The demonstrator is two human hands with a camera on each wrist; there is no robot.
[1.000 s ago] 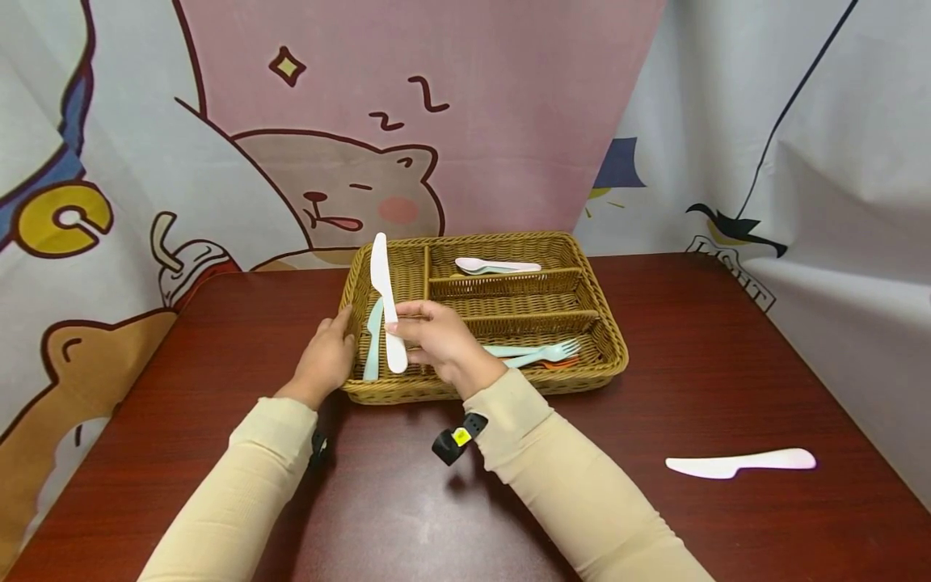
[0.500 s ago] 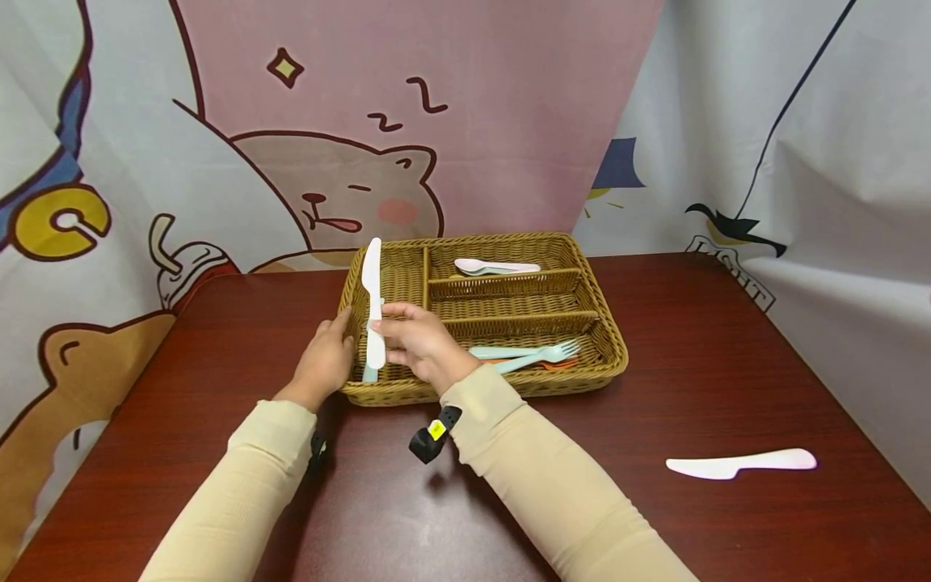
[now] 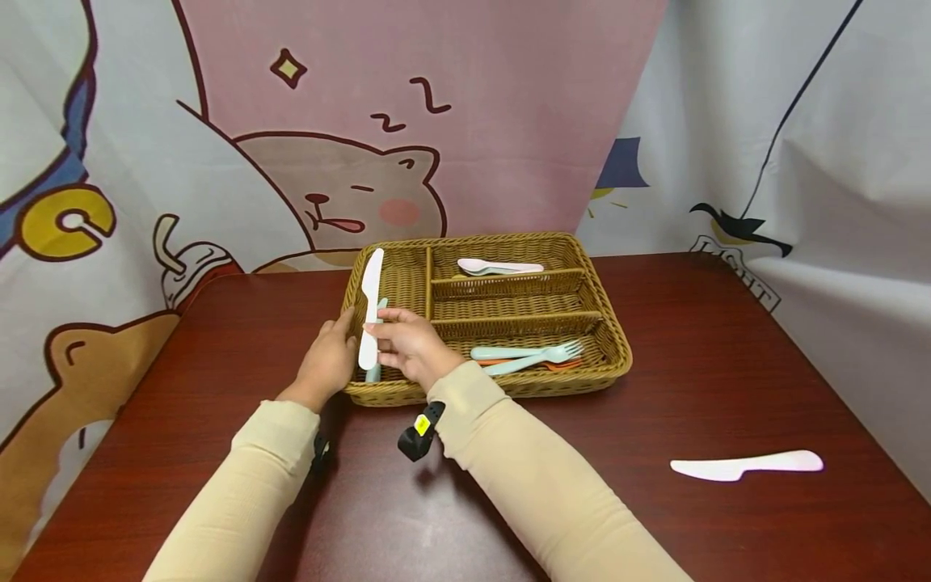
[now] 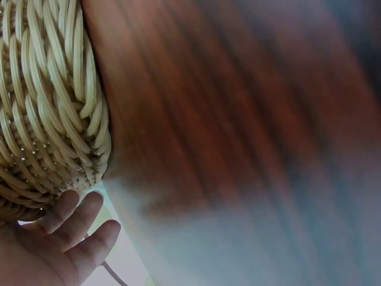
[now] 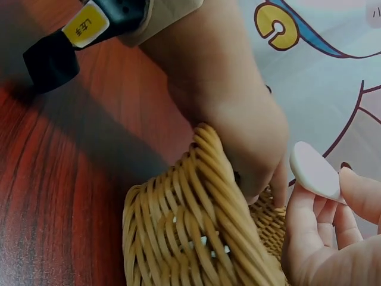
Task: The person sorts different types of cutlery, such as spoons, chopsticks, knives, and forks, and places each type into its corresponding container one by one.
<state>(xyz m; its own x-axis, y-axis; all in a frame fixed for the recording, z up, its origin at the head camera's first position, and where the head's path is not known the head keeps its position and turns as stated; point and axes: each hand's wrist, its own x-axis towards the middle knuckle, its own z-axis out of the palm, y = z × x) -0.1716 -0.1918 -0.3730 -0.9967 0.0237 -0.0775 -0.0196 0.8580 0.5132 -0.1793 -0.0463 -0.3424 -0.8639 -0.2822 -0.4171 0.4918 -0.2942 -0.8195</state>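
Observation:
In the head view my right hand (image 3: 413, 346) pinches the handle of a white table knife (image 3: 371, 303), blade pointing away, over the basket's left compartment. The right wrist view shows the handle's rounded end (image 5: 315, 170) between thumb and fingers. Below the held knife lies a pale green knife (image 3: 373, 373), partly covered by it and the hand. My left hand (image 3: 327, 356) rests at the left rim of the woven cutlery basket (image 3: 483, 392). Its fingers (image 4: 89, 247) extend loosely beside the outer wall in the left wrist view.
A pale pink spoon (image 3: 502, 267) lies on other cutlery in the back compartment. Pale green forks (image 3: 560, 353) and orange cutlery (image 3: 563, 365) fill part of the front one. Another white knife (image 3: 749, 465) lies on the table at right. A printed curtain (image 3: 509, 121) hangs behind.
My right hand has moved left and slightly toward the basket with the white knife, which now overlaps the pale green one. The left hand has stayed at the rim.

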